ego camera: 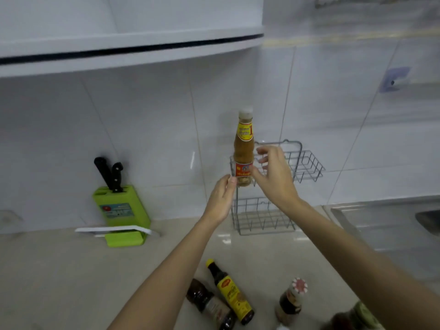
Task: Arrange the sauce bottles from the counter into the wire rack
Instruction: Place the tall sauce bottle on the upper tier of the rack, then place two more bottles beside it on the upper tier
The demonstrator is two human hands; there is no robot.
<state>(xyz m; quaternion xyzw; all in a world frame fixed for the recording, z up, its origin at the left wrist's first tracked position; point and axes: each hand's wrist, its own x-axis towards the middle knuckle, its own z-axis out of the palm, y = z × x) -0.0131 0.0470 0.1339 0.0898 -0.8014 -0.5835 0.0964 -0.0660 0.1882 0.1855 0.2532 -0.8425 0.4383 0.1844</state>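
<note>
Two bare forearms reached up from the bottom edge toward the wire rack (273, 186), a two-tier grey basket fixed to the white tiled wall (147, 129) just above the pale surface (59, 270). Left of the rack and well apart from it, a green knife block (121, 210) leaned against the tiles with two black-handled knives (109, 173) standing in its top and a white strip across its foot. Right of the rack lay the rim of a steel sink (381, 220). In the rack's upper tier, at its left front corner, stood an upright orange-brown sauce bottle (243, 148) with a pale cap and red-and-yellow labels. The left hand (220, 201) was at the rack's left corner, its fingertips pressed to the bottle's base through or against the wire; which of the two I could not tell. The right hand (273, 175) sat just right of the bottle with fingers spread and loosely curled, the thumb touching the lower label and the other fingers apart from the glass. Below the rack, near the bottom edge of the view, a dark bottle with a yellow label (229, 291) and a dark bottle with a grey label (209, 303) lay on the surface side by side, a small bottle with a red-and-white cap (291, 298) stood upright to their right, and a blurred green-lidded jar (352, 317) showed beside the right forearm.
</note>
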